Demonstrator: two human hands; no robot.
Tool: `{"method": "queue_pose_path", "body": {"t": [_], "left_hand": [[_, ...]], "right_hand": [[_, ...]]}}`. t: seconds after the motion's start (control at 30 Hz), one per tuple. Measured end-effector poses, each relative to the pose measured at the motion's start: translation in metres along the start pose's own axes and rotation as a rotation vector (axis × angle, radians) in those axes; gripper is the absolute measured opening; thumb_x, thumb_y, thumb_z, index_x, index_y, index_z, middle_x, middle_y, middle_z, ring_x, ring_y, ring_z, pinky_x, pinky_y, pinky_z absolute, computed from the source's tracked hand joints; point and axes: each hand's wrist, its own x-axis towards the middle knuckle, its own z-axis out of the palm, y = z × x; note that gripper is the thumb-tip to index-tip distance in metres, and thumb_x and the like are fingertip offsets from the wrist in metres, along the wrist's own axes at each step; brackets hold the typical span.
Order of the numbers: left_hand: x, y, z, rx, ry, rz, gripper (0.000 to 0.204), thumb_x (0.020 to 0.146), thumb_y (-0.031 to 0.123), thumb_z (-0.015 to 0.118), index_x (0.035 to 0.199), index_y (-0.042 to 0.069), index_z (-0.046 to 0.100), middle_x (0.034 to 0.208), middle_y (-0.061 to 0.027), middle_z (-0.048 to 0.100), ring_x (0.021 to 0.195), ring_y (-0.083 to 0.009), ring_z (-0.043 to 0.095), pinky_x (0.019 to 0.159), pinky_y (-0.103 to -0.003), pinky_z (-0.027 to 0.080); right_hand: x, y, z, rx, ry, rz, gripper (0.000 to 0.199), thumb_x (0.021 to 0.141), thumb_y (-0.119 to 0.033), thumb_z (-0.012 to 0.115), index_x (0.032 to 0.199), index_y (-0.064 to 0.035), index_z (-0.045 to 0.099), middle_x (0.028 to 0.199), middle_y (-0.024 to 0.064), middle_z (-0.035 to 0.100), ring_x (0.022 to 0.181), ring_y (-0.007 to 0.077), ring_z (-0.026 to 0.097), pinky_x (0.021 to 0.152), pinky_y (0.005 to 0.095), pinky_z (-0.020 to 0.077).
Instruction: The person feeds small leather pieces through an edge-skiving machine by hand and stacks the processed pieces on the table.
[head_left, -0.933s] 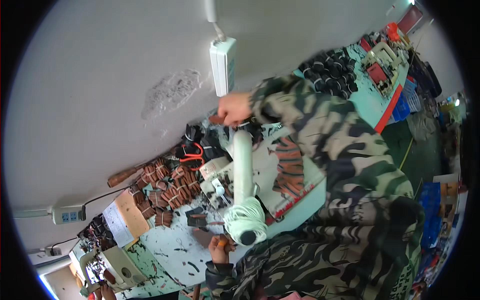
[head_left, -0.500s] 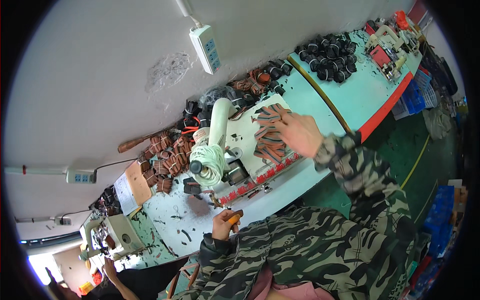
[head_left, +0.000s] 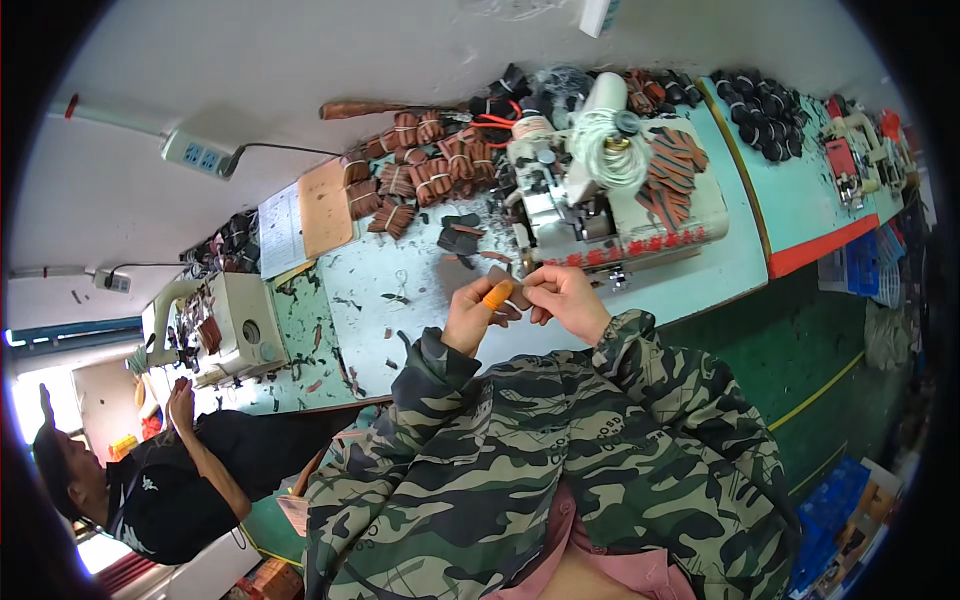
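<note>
My left hand (head_left: 468, 318), with an orange finger cover (head_left: 497, 294) on one finger, is closed on a small brown strip (head_left: 515, 292) at the table's near edge. My right hand (head_left: 568, 302) pinches the strip's other end, the fingertips almost meeting those of the left. Just beyond both hands stands a pale sewing machine (head_left: 545, 205) topped by a coil of white cord (head_left: 608, 150). A loose pile of brown and dark striped strips (head_left: 672, 178) lies on the machine's flat bed.
Tied brown bundles (head_left: 432, 180) and dark scraps (head_left: 460, 235) lie left of the machine, near papers (head_left: 283, 230). Black bundles (head_left: 762, 112) sit at far right beside another machine (head_left: 850, 165). A co-worker (head_left: 170, 480) sits left at a further machine (head_left: 235, 325).
My right hand has left the striped pile and come to meet my left hand at the near edge. The view has turned, bringing the co-worker further into sight.
</note>
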Motion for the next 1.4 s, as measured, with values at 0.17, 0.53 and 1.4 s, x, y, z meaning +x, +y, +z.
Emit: {"method": "queue_pose_path", "body": {"t": [0.17, 0.53, 1.4], "left_hand": [[-0.008, -0.015, -0.072, -0.211, 0.076, -0.069, 0.035, 0.097, 0.029, 0.043, 0.116, 0.002, 0.053, 0.104, -0.0089, 0.061, 0.085, -0.0166, 0.062, 0.068, -0.028, 0.051], [0.025, -0.031, -0.191, -0.024, 0.446, -0.153, 0.036, 0.096, 0.034, 0.037, 0.103, 0.003, 0.053, 0.069, -0.0098, 0.061, 0.048, -0.0199, 0.060, 0.043, -0.029, 0.049], [0.029, 0.007, -0.153, -0.124, 0.045, 0.053, 0.019, 0.093, 0.018, 0.052, 0.097, 0.000, 0.057, 0.074, -0.0097, 0.062, 0.053, -0.0166, 0.058, 0.046, -0.027, 0.044]], "right_hand": [[0.046, 0.033, 0.069, 0.043, 0.072, 0.070, 0.016, 0.086, -0.011, 0.058, 0.095, 0.0027, 0.059, 0.073, 0.0054, 0.063, 0.058, 0.0108, 0.061, 0.048, 0.0233, 0.0487], [0.194, 0.040, 0.115, -1.504, 0.500, -0.551, 0.013, 0.076, -0.019, 0.063, 0.079, -0.0058, 0.066, 0.087, 0.0091, 0.060, 0.085, 0.0288, 0.059, 0.064, 0.0374, 0.0503], [0.126, -0.011, 0.110, -0.629, 0.161, -0.447, 0.019, 0.078, -0.011, 0.063, 0.094, -0.0020, 0.066, 0.077, 0.0145, 0.065, 0.067, 0.0255, 0.064, 0.061, 0.0322, 0.0496]]}}
